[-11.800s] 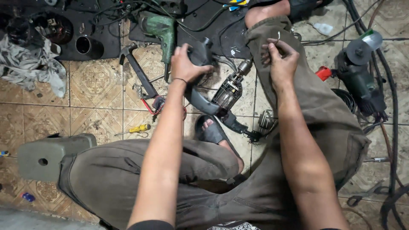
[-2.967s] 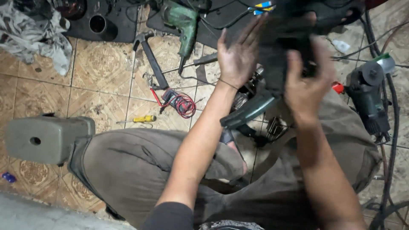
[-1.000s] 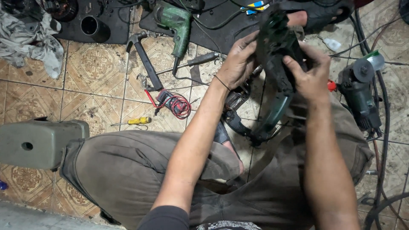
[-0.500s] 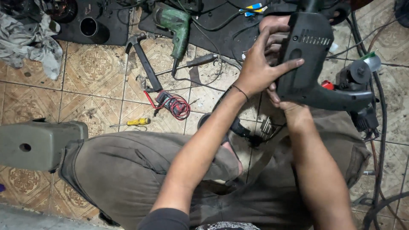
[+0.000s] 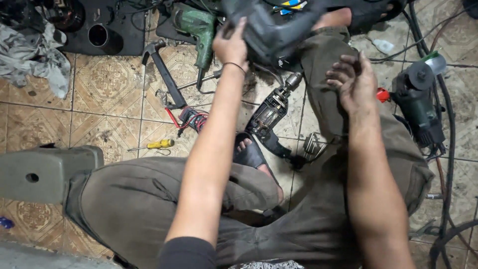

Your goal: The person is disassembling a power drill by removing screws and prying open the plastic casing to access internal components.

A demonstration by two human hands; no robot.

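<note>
1. Right, far left first: a grey block (image 5: 47, 172) sits by my knee, and above it a crumpled grey rag (image 5: 32, 60) lies on the tiled floor (image 5: 104, 94).
2. Next, containers: a dark round cup (image 5: 98, 36) stands on the black mat (image 5: 130, 42), mouth up. Its inside is just shadow, so I cannot tell what, if anything, it holds.
3. Moving across, a hammer (image 5: 164, 74), a yellow screwdriver (image 5: 158, 145) and a bundle of red wire (image 5: 193, 119) lie loose on the tiles, with a green drill (image 5: 198, 31) just above them.
4. Now my left hand (image 5: 231, 47): it is up near the top, fingers wrapped around the dark tool housing (image 5: 271, 30), lifting it clear of the floor.
5. Below it, the bare motor unit (image 5: 271, 115) with its chuck lies on the tiles beside my sandalled foot (image 5: 251, 154), well apart from the housing. So I judge the shell is off and the innards exposed; refitting looks undone.
6. My right hand (image 5: 354, 82) hangs over my thigh, fingers loosely curled, gripping nothing.
7. Far right, a green angle grinder (image 5: 420, 104) rests among black cables (image 5: 450, 134).
</note>
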